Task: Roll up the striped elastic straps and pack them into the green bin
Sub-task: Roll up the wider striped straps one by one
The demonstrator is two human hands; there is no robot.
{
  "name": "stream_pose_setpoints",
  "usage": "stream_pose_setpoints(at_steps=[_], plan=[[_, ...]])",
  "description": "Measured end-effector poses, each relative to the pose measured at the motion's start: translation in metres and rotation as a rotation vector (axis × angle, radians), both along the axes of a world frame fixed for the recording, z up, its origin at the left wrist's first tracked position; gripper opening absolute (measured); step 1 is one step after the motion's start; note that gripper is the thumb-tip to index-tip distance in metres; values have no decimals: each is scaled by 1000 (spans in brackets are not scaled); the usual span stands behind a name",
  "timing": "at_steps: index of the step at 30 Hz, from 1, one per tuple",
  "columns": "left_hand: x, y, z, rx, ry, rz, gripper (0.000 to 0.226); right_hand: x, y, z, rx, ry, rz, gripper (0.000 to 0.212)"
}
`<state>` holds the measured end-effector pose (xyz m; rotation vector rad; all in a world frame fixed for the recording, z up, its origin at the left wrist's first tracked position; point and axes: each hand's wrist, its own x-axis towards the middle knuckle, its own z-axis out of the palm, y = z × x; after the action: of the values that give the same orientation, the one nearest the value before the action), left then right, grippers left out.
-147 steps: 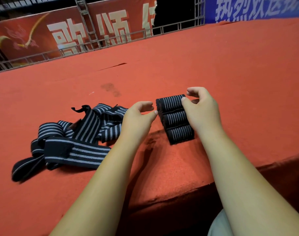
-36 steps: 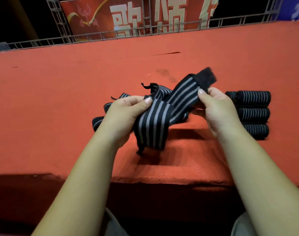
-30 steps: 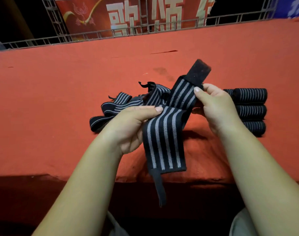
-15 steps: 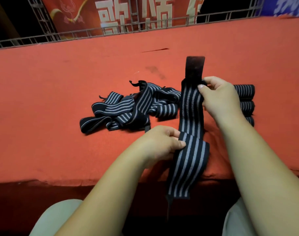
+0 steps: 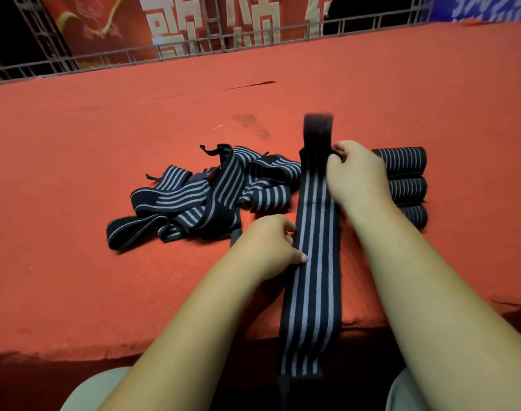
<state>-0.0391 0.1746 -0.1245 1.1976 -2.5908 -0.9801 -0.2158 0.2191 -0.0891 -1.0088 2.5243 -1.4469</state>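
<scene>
Red felt covers the desk [image 5: 75,262], and one striped strap [image 5: 314,286] lies stretched straight across it from far to near. Its near end runs over the near edge and hangs down in front of the person's pale trousers [image 5: 90,390]. The right grip [image 5: 357,176] is closed on the strap's far end, fingers curled round it just below the plain black tab [image 5: 318,129], which stands up and looks blurred. The left grip [image 5: 268,247] sits against the strap's left edge nearer the desk's edge, thumb on the cloth and fingers curled in, pinching that edge as far as I can see.

Left of the strap lies a loose pile of straps [image 5: 200,197], just beside it. Right of it, three rolled straps [image 5: 404,185] lie in a row from far to near, partly hidden behind the right wrist. Bare felt spreads wide to the left and far behind, marked by a dark stain [image 5: 250,123], up to a metal railing [image 5: 194,48] along the far edge, with a red banner [image 5: 120,19] beyond it.
</scene>
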Motion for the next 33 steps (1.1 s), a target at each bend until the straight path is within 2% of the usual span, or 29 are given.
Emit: stream_pose_setpoints(at_steps=[2,3,7,14,17,20,26,30,33], plan=[[-9,1,-4,-60,-31,-26,62,5,-4,0,197,-40,46,70],[-12,1,-5,-74,-43,-31,62,9,-5,-1,264,-61,77,74],[-11,-4,-5,-26,-37,-36,59,16,-7,-14,427,-17,137,57],[-12,-14,-2,30,6,1,41,19,8,-14,441,42,138,39],[-17,-15,0,32,23,12,42,22,13,-12,592,37,181,32],[-17,-16,3,-1,-28,-39,43,22,17,-15,715,57,258,34],[-14,-23,16,23,-81,-75,12,7,16,-26,753,85,308,47],[-17,-25,26,42,23,-3,9,5,17,-27,735,126,324,46],[-19,-38,28,-254,144,133,14,4,16,-28,702,128,321,43]])
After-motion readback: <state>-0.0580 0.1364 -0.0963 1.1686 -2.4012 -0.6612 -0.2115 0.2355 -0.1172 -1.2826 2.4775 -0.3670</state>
